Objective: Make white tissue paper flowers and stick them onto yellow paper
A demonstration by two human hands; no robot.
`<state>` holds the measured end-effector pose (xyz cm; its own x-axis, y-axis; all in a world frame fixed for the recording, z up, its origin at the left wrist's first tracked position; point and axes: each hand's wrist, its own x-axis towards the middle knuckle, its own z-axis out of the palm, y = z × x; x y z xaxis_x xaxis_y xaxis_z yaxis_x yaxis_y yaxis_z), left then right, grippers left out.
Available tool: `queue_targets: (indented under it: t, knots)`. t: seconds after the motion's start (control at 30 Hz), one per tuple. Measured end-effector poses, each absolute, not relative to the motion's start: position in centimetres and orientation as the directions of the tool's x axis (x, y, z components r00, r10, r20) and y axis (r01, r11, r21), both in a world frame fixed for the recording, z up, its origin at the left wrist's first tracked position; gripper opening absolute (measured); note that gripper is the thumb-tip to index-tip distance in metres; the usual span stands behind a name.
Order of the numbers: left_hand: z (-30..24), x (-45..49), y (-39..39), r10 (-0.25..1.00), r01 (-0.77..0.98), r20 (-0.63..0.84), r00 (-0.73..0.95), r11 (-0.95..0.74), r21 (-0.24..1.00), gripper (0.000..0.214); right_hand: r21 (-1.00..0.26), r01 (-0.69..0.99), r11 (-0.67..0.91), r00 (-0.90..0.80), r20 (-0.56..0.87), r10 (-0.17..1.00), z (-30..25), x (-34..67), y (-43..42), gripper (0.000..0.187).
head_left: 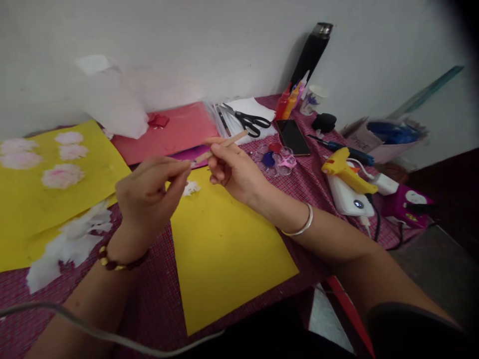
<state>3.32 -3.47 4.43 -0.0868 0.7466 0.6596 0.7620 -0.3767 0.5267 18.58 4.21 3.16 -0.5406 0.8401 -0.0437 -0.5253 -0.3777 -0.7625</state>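
Note:
My right hand (237,169) grips a slim pale wooden stick (235,138) between thumb and fingers, tilted with its lower end towards the left. At that lower end, my left hand (151,192) is closed in a pinch; what sits in its fingertips is too small to make out. Below the two hands, a small frilly white paper piece (191,188) lies on a yellow sheet (228,249). Several fluffy pale pink flowers (63,175) rest on another yellow sheet (101,172) to the left, with torn white paper (75,244) along its near edge.
Behind the hands lie a red folder (175,127), black scissors (249,119), a phone (293,137) and a clear paint palette (279,162). A yellow glue gun (346,169) rests on a white power bank (348,197) at right. A cable (86,326) crosses the foreground.

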Motion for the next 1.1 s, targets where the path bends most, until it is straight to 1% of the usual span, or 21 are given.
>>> queue_targets:
  t: [0.07, 0.1, 0.13, 0.2, 0.23, 0.27, 0.3, 0.37, 0.43, 0.47, 0.57, 0.63, 0.7, 0.83, 0.9, 1.0, 1.1]
  knots:
    - [4.6, 3.5, -3.5, 0.818, 0.634, 0.532, -0.221, -0.294, 0.715, 0.01, -0.746, -0.541, -0.388, -0.563, -0.021, 0.826, 2.8, 18.5, 4.6, 0.003]
    - [4.7, 3.6, -3.4, 0.855, 0.557, 0.452, -0.254, -0.252, 0.791, 0.011, -0.749, -0.528, -0.4, -0.572, -0.035, 0.82, 2.6, 18.5, 4.9, 0.006]
    - [4.7, 3.5, -3.3, 0.889, 0.491, 0.373, -0.265, -0.208, 0.846, 0.014, -0.75, -0.507, -0.424, -0.579, -0.068, 0.812, 2.2, 18.5, 5.2, 0.01]
    - [4.3, 3.0, -2.8, 0.945, 0.451, 0.236, -0.227, -0.113, 0.886, 0.021, -0.731, -0.454, -0.509, -0.6, -0.171, 0.781, 1.4, 18.5, 5.9, 0.015]
    - [3.9, 2.6, -2.5, 0.962, 0.484, 0.193, -0.192, -0.078, 0.872, 0.024, -0.713, -0.425, -0.558, -0.609, -0.23, 0.759, 1.0, 18.6, 6.3, 0.017]
    - [3.4, 2.1, -2.1, 0.975, 0.553, 0.168, -0.144, -0.061, 0.831, 0.026, -0.699, -0.396, -0.596, -0.613, -0.283, 0.738, 0.6, 18.7, 6.6, 0.018]
    - [2.7, 1.5, -1.7, 0.983, 0.646, 0.167, -0.081, -0.076, 0.76, 0.025, -0.695, -0.367, -0.618, -0.608, -0.323, 0.725, 0.2, 18.8, 7.0, 0.019]
    - [1.4, 0.6, -1.0, 0.979, 0.811, 0.183, 0.084, -0.174, 0.558, 0.02, -0.729, -0.314, -0.608, -0.582, -0.358, 0.73, -0.4, 19.0, 7.6, 0.022]
    - [0.2, 0.2, -0.5, 0.956, 0.883, 0.19, 0.222, -0.28, 0.377, 0.017, -0.792, -0.272, -0.547, -0.554, -0.336, 0.762, -0.7, 19.2, 8.0, 0.023]
    - [-0.2, 0.1, -0.3, 0.945, 0.895, 0.19, 0.265, -0.314, 0.317, 0.017, -0.82, -0.255, -0.512, -0.546, -0.315, 0.776, -0.9, 19.2, 8.1, 0.024]
    - [-0.8, 0.2, -0.1, 0.936, 0.916, 0.188, 0.299, -0.337, 0.219, 0.016, -0.88, -0.21, -0.426, -0.534, -0.262, 0.804, -1.2, 19.0, 8.2, 0.024]
    - [-0.8, 0.3, -0.1, 0.947, 0.931, 0.179, 0.267, -0.302, 0.204, 0.016, -0.909, -0.179, -0.376, -0.524, -0.235, 0.819, -1.3, 18.8, 8.0, 0.022]
    - [-0.8, 0.3, -0.1, 0.967, 0.946, 0.155, 0.203, -0.234, 0.224, 0.014, -0.936, -0.145, -0.32, -0.516, -0.204, 0.832, -1.3, 18.6, 7.8, 0.021]
    - [-1.0, 0.0, 0.0, 0.997, 0.947, 0.074, 0.03, -0.052, 0.317, 0.009, -0.98, -0.086, -0.179, -0.533, -0.106, 0.84, -1.3, 18.1, 7.2, 0.017]
    - [-1.1, -0.2, 0.1, 0.999, 0.932, 0.046, -0.028, 0.01, 0.363, 0.009, -0.992, -0.063, -0.112, -0.552, -0.059, 0.832, -1.5, 17.8, 7.0, 0.017]
    - [-1.4, -0.4, 0.2, 0.997, 0.901, 0.031, -0.066, 0.047, 0.431, 0.009, -0.999, -0.029, -0.025, -0.594, -0.003, 0.804, -2.1, 17.4, 6.8, 0.017]
    - [-1.4, -0.5, 0.2, 0.996, 0.889, 0.031, -0.079, 0.056, 0.455, 0.01, -0.996, -0.011, 0.085, -0.626, 0.073, 0.776, -3.0, 17.1, 6.9, 0.014]
